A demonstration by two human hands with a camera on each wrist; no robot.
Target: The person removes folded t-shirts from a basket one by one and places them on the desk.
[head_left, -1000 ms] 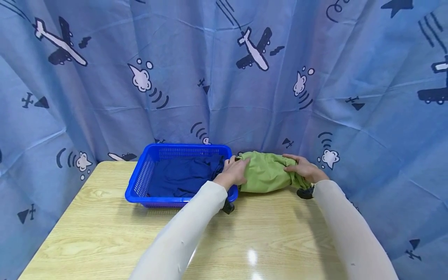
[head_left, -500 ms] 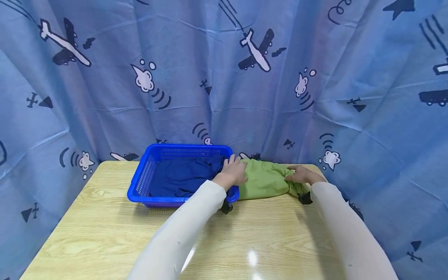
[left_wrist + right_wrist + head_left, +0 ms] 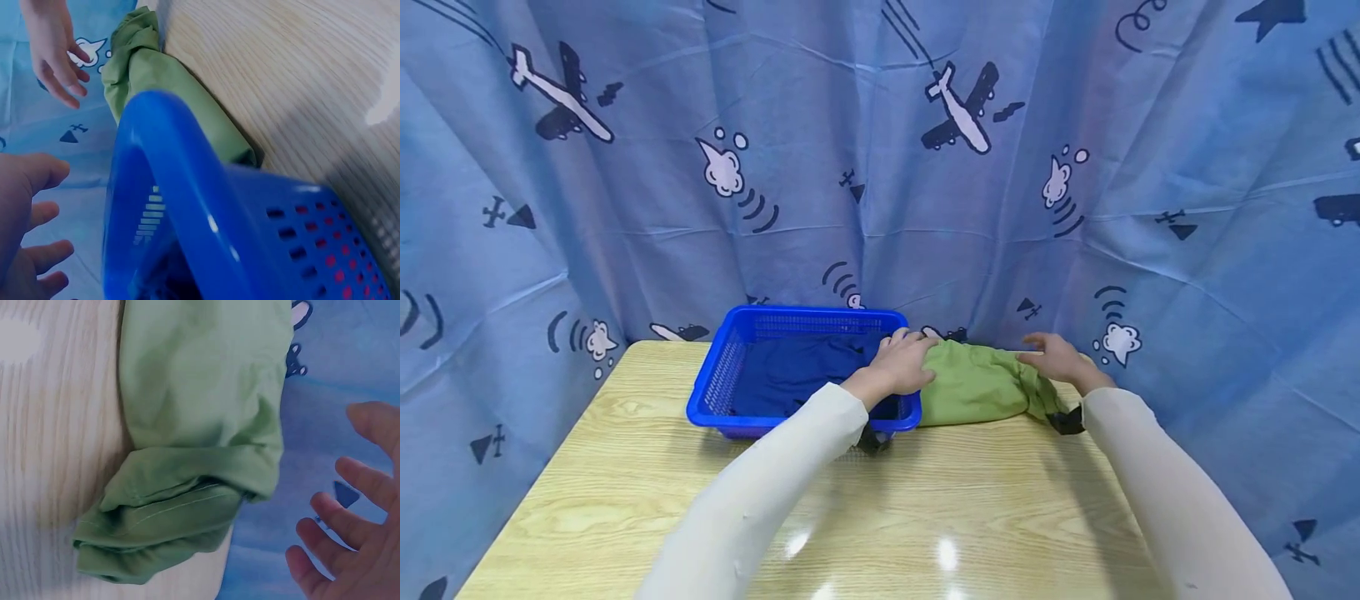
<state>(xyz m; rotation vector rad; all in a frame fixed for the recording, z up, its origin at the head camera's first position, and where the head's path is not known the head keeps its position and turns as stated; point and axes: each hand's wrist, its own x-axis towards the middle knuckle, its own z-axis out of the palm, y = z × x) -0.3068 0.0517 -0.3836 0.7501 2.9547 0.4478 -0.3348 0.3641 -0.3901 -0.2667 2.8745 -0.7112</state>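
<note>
A folded green garment [image 3: 970,385] lies on the table against the right side of a blue plastic basket [image 3: 730,317]. Dark blue cloth [image 3: 797,367] fills the basket's bottom. Over the basket's right rim hovers my left hand [image 3: 898,362], fingers spread and holding nothing; the left wrist view has its fingers [image 3: 47,250] apart from the rim. My right hand [image 3: 1058,362] is off the garment's right end, its fingers loosely bent. In the right wrist view that hand [image 3: 353,531] is apart from the green cloth [image 3: 200,394], whose near end is bunched and twisted.
A wooden table [image 3: 625,475] carries the basket and garment near its back edge. Close behind it hangs a blue curtain [image 3: 805,208] with airplane prints. A black wrist strap piece [image 3: 1066,421] sits beneath the right wrist.
Both hands have come away from the green garment. It now lies lower and flatter, where a second ago the hands gripped its two ends. The head view has shifted slightly.
</note>
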